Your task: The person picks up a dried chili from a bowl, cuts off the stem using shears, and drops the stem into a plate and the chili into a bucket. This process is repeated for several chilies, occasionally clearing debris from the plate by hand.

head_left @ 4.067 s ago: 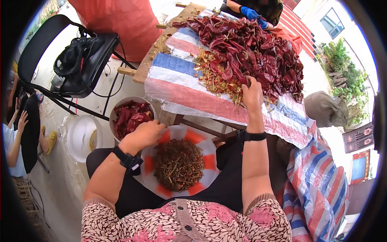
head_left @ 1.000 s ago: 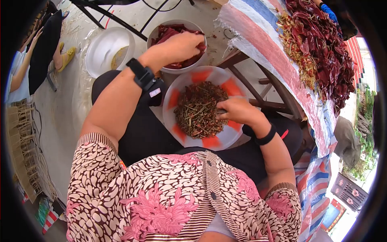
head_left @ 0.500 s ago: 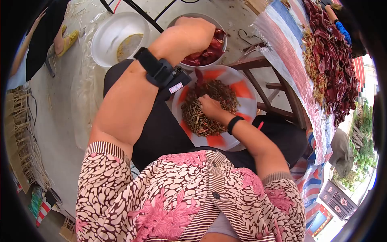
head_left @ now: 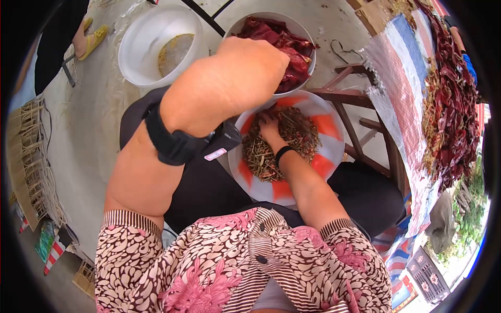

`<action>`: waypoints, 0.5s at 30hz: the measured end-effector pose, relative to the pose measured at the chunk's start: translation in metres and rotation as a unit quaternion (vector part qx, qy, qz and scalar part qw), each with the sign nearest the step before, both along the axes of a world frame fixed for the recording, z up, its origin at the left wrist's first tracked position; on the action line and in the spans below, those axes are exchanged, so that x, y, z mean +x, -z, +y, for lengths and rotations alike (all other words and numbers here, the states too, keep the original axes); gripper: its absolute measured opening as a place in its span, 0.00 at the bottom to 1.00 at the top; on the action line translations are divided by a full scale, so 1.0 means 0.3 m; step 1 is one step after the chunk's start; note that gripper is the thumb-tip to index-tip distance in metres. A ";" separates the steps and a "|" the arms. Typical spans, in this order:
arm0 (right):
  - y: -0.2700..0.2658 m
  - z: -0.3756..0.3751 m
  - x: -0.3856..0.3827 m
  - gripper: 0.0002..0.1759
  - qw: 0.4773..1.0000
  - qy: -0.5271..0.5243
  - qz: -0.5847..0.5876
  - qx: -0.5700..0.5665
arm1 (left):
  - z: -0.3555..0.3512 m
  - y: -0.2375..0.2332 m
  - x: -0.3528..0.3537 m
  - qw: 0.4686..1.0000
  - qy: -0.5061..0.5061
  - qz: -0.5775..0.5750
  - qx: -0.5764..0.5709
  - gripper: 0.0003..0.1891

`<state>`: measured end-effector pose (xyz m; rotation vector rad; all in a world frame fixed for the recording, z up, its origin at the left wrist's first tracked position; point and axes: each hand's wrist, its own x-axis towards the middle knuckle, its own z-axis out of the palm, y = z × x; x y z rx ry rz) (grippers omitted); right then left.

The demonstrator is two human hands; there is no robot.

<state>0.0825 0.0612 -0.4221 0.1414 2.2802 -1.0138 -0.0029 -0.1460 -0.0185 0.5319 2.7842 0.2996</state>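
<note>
While the left hand point(head_left: 250, 65), its fingertips hidden from me, extends over the round white bowl point(head_left: 297, 25) of glossy dark-red dried peppers point(head_left: 297, 69), the right hand point(head_left: 269, 129) rests fingers-down among thin brown stems point(head_left: 295, 136) in the round orange-and-white bowl point(head_left: 329, 126). I cannot tell whether either hand grips anything. Beyond, at right, a red pepper heap point(head_left: 453, 104) lies on the red, white and blue striped woven sheet point(head_left: 394, 60).

Peppers point(head_left: 297, 68) are deep red, the basin point(head_left: 327, 125) orange-and-white, the slipper point(head_left: 95, 41) yellow.
</note>
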 end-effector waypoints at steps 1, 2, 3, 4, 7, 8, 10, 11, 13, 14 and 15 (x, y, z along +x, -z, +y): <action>-0.004 -0.031 -0.001 0.20 0.999 0.033 -0.014 0.013 | 0.002 -0.002 0.000 1.000 0.001 -0.003 0.002 0.12; -0.012 -0.058 0.002 0.19 0.998 0.031 0.012 0.061 | 0.005 -0.004 -0.003 1.000 0.002 -0.004 0.004 0.12; -0.024 -0.075 0.000 0.19 0.993 0.030 0.038 0.108 | 0.012 -0.008 -0.009 1.000 -0.009 -0.015 -0.004 0.11; -0.039 -0.082 -0.004 0.18 0.990 0.029 0.050 0.125 | 0.014 -0.006 -0.015 1.000 -0.014 -0.018 -0.011 0.11; -0.029 -0.069 0.005 0.17 0.990 0.053 0.088 0.094 | 0.019 -0.010 -0.016 0.999 -0.025 -0.016 -0.017 0.10; 0.014 -0.042 0.006 0.17 0.992 0.077 0.101 0.030 | 0.015 -0.005 -0.014 1.000 -0.027 -0.005 -0.009 0.10; -0.051 -0.039 0.009 0.17 0.981 0.144 0.104 -0.075 | 0.011 -0.009 -0.016 0.999 -0.043 -0.007 -0.003 0.10; -0.115 -0.031 0.026 0.18 0.971 0.186 0.097 -0.116 | 0.013 -0.020 -0.023 0.998 -0.057 -0.019 -0.007 0.09; -0.256 -0.012 0.059 0.18 0.964 0.223 0.061 -0.133 | 0.003 -0.027 -0.026 0.997 -0.079 -0.023 -0.012 0.09; -0.305 0.009 0.058 0.18 0.968 0.220 0.036 -0.113 | -0.010 -0.018 -0.031 0.996 -0.085 -0.013 -0.016 0.09; -0.338 0.021 0.056 0.18 0.971 0.218 0.015 -0.094 | -0.022 -0.016 -0.039 0.996 -0.091 0.002 -0.022 0.09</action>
